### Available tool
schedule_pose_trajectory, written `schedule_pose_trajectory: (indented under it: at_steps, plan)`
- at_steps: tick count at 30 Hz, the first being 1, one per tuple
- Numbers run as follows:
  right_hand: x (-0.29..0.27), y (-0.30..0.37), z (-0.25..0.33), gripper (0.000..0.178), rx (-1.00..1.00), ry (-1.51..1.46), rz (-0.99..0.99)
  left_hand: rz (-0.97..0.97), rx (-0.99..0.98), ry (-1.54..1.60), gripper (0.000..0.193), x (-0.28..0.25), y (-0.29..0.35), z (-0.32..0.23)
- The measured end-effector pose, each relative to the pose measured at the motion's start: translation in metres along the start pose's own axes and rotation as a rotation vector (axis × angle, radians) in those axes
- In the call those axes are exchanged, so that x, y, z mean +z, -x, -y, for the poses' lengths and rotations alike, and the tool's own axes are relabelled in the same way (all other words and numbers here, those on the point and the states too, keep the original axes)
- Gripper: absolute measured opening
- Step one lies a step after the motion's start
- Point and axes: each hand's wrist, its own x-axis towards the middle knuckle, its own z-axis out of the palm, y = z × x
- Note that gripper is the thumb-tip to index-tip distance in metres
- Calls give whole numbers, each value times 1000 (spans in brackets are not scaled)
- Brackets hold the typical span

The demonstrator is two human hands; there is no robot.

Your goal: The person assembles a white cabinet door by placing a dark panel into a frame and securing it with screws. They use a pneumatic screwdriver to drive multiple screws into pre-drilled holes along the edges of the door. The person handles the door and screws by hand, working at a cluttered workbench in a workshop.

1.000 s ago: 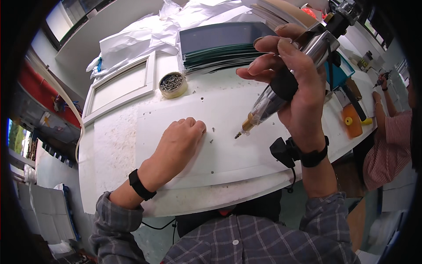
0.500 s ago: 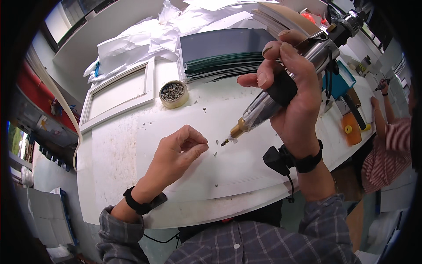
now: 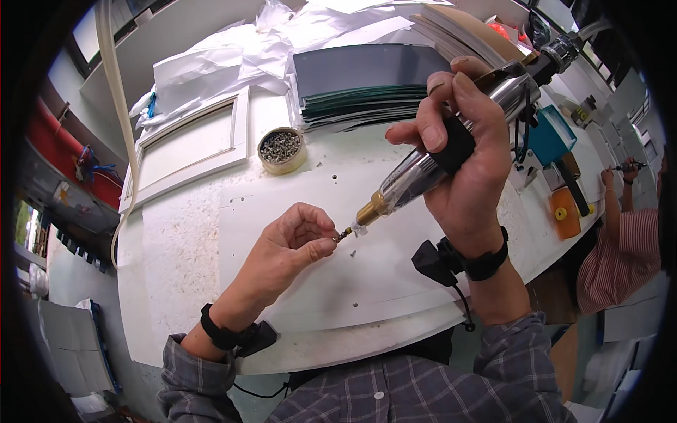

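My right hand is wrapped round a silver pneumatic screwdriver with a brass nose, tilted down to the left. The tip of its bit meets the thumb and fingertips of my left hand, which pinch a small screw at the bit's end. Both hands are over a white sheet on the table. One loose screw lies on the sheet just right of my left fingertips. A round tub of screws stands beyond my left hand.
Behind the tub lie a white frame and a stack of dark glass-like panels. White wrapping sheets are heaped at the back. At right are a teal container, an orange object and a co-worker's striped sleeve.
The screwdriver has moved slightly left and down, so its bit now meets my left fingertips. My left hand's pinch has stayed near the same spot.
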Motion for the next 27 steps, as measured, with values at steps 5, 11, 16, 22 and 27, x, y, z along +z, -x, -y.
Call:
schedule_pose_trajectory:
  at_steps: [5,11,16,22,27]
  plan:
    - [-1,0,-3,29,3,-11,-15,10,-2,-10,23,-1,0,0]
    - [1,1,-4,29,-1,0,10,8,-11,1,23,0,0,0]
    - [4,-1,-1,28,-23,19,33,12,-18,33,23,-1,-1,1]
    - [9,-11,4,29,-16,-4,100,20,27,-13,22,0,0,-10]
    - [13,-23,-5,28,-82,98,160,-51,147,-230,20,0,-12,-18]
